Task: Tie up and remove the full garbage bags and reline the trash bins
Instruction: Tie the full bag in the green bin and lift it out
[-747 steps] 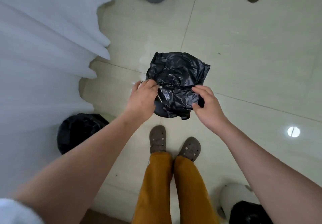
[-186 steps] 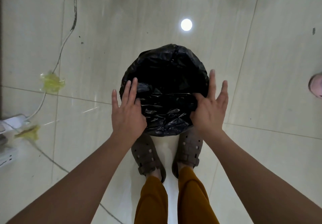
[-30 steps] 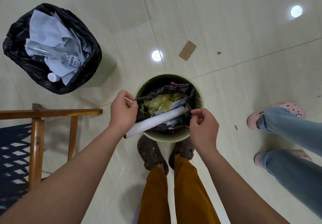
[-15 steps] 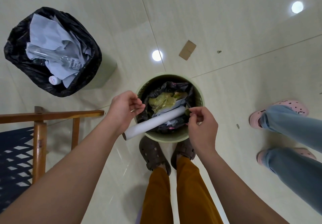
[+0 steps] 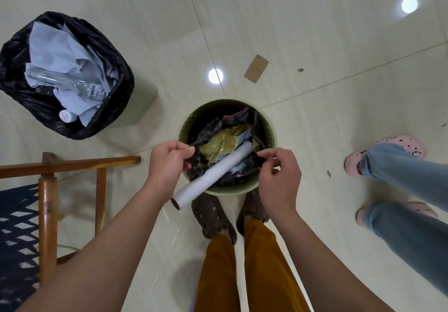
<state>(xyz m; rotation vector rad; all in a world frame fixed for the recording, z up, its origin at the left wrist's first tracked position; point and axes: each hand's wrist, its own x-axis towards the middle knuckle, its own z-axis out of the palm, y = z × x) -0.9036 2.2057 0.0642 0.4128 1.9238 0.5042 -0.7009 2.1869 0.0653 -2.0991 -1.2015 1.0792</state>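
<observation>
Head view, my left hand (image 5: 168,163) and right hand (image 5: 278,176) each pinching the black garbage bag (image 5: 208,132) edges, over the green bin (image 5: 269,129), white tube (image 5: 213,173) poking out.

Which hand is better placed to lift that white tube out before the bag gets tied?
Probably the left hand. The long white cardboard tube sticks out over the round green bin's rim right beside it, while the right hand sits on the far side pinching the black plastic bag.
</observation>
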